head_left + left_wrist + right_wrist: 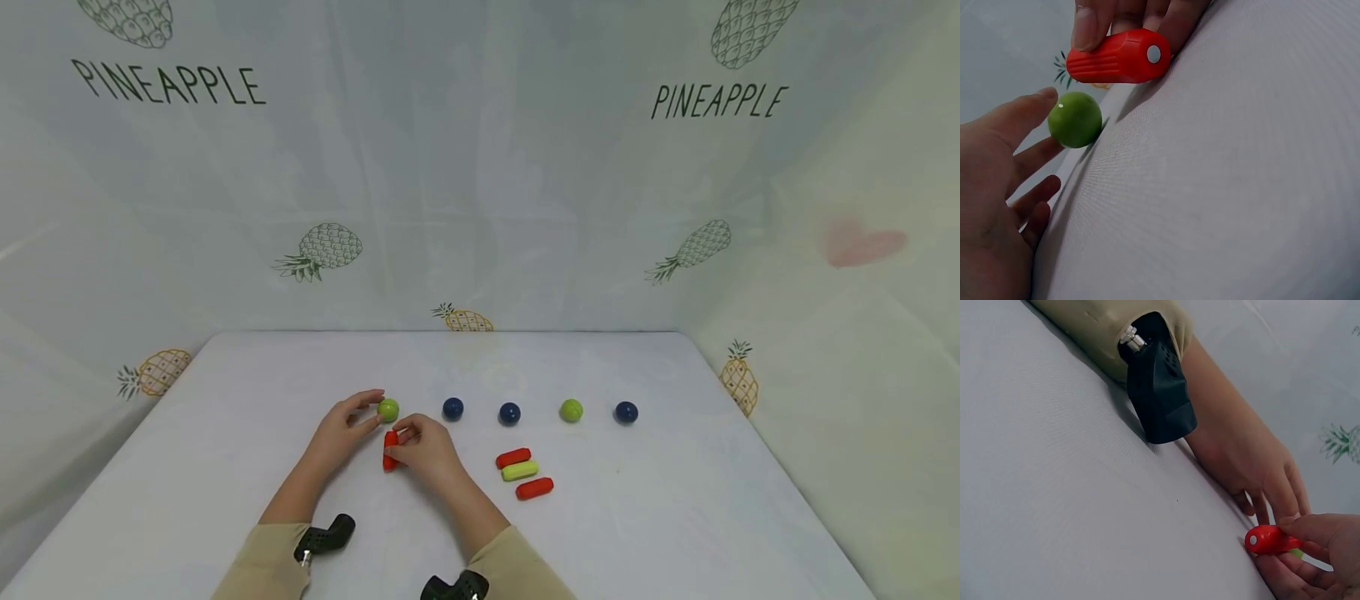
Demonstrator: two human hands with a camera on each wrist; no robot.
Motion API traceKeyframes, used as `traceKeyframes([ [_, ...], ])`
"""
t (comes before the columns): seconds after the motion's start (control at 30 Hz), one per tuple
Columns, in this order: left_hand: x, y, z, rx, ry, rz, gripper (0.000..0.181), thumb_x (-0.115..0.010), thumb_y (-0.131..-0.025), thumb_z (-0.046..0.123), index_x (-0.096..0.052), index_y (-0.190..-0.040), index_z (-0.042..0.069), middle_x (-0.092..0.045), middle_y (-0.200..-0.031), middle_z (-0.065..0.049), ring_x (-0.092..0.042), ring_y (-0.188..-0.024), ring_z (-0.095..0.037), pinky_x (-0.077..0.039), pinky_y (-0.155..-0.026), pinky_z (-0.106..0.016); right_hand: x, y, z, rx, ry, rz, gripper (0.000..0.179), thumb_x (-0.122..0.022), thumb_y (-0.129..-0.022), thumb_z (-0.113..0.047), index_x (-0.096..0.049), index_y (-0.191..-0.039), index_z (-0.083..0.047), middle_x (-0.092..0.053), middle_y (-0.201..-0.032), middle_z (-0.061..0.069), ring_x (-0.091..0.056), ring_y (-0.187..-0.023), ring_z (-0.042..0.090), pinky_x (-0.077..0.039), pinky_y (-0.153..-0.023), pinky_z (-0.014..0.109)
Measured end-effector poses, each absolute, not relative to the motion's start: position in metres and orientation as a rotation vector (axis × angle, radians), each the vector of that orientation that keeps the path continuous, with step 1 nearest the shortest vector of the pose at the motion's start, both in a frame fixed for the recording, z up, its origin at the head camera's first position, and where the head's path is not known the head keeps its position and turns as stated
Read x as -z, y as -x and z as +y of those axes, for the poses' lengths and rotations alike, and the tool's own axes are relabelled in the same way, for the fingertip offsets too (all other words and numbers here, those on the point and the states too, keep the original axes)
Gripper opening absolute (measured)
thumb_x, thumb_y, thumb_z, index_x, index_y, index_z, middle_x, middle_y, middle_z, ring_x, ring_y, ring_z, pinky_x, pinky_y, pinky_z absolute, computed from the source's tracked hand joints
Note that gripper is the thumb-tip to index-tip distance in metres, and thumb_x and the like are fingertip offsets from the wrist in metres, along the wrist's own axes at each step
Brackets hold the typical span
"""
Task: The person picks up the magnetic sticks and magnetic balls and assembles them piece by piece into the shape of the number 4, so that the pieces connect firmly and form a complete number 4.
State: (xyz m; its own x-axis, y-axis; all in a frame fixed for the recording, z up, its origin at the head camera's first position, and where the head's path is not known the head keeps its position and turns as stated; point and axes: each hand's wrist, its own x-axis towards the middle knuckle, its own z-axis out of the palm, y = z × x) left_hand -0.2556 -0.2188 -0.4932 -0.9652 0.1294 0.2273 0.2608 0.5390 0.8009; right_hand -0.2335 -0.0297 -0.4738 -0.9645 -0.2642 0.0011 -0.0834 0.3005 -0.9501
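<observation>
With thumb and forefinger set round a green ball (387,409), my left hand (343,427) holds it on the white table. In the left wrist view the thumb tip meets the ball (1075,120) and the other fingers spread behind it. Just nearer to me, my right hand (429,450) pinches a short red ridged rod (391,451) between thumb and fingers. A silver disc shows in the rod's (1119,57) near end. The rod points toward the green ball, with a small gap between them in the left wrist view.
Right of the hands runs a row of balls: a dark blue ball (453,408), another blue ball (509,413), a green one (572,410) and a last blue ball (626,412). Nearer lie a red rod (513,458), a yellow-green rod (520,471) and another red rod (535,488).
</observation>
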Motion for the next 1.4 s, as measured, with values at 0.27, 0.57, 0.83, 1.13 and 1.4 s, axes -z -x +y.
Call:
traceKeyframes([
  [0.27, 0.4929, 0.2572, -0.2195, 1.321, 0.373, -2.686, 0.041, -0.068, -0.093, 0.025, -0.062, -0.131, 0.010, -0.056, -0.135, -0.015, -0.043, -0.129, -0.041, -0.032, -0.103, -0.060, 0.4728, 0.2330, -0.0296, 1.737, 0.307, 2.367, 0.021, -0.078, -0.079, -0.004, -0.066, -0.097, -0.006, -0.058, -0.075, -0.003, -0.056, -0.062, 0.009, -0.048, -0.058, 0.023],
  [0.57, 0.4917, 0.2586, -0.2189, 1.302, 0.385, -2.687, 0.040, -0.069, -0.091, 0.023, -0.063, -0.128, 0.010, -0.057, -0.133, -0.014, -0.043, -0.129, -0.040, -0.029, -0.104, -0.061, 0.4751, 0.2344, -0.0286, 1.701, 0.314, 2.401, 0.023, -0.081, -0.078, -0.007, -0.066, -0.096, -0.006, -0.057, -0.074, -0.003, -0.055, -0.062, 0.008, -0.047, -0.057, 0.023],
  [0.83, 0.4926, 0.2585, -0.2180, 1.312, 0.376, -2.692, 0.037, -0.070, -0.091, 0.023, -0.065, -0.126, 0.012, -0.060, -0.130, -0.011, -0.044, -0.128, -0.038, -0.028, -0.104, -0.061, 0.4784, 0.2378, -0.0297, 1.705, 0.301, 2.398, 0.023, -0.081, -0.078, -0.008, -0.065, -0.095, -0.005, -0.057, -0.072, -0.002, -0.056, -0.057, 0.009, -0.048, -0.054, 0.023],
  [1.13, 0.4902, 0.2571, -0.2165, 1.326, 0.380, -2.698, 0.037, -0.071, -0.090, 0.024, -0.065, -0.125, 0.012, -0.061, -0.129, -0.011, -0.044, -0.129, -0.038, -0.028, -0.105, -0.061, 0.4782, 0.2389, -0.0304, 1.655, 0.256, 2.432, 0.023, -0.082, -0.078, -0.009, -0.065, -0.094, -0.006, -0.056, -0.070, -0.001, -0.055, -0.052, 0.010, -0.048, -0.052, 0.022],
  [1.4, 0.4900, 0.2551, -0.2161, 1.316, 0.372, -2.718, 0.037, -0.071, -0.090, 0.023, -0.066, -0.125, 0.012, -0.062, -0.127, -0.011, -0.044, -0.128, -0.038, -0.028, -0.104, -0.061, 0.4753, 0.2378, -0.0306, 1.672, 0.213, 2.410, 0.022, -0.081, -0.078, -0.008, -0.065, -0.094, -0.006, -0.054, -0.063, 0.000, -0.054, -0.044, 0.011, -0.046, -0.048, 0.022],
])
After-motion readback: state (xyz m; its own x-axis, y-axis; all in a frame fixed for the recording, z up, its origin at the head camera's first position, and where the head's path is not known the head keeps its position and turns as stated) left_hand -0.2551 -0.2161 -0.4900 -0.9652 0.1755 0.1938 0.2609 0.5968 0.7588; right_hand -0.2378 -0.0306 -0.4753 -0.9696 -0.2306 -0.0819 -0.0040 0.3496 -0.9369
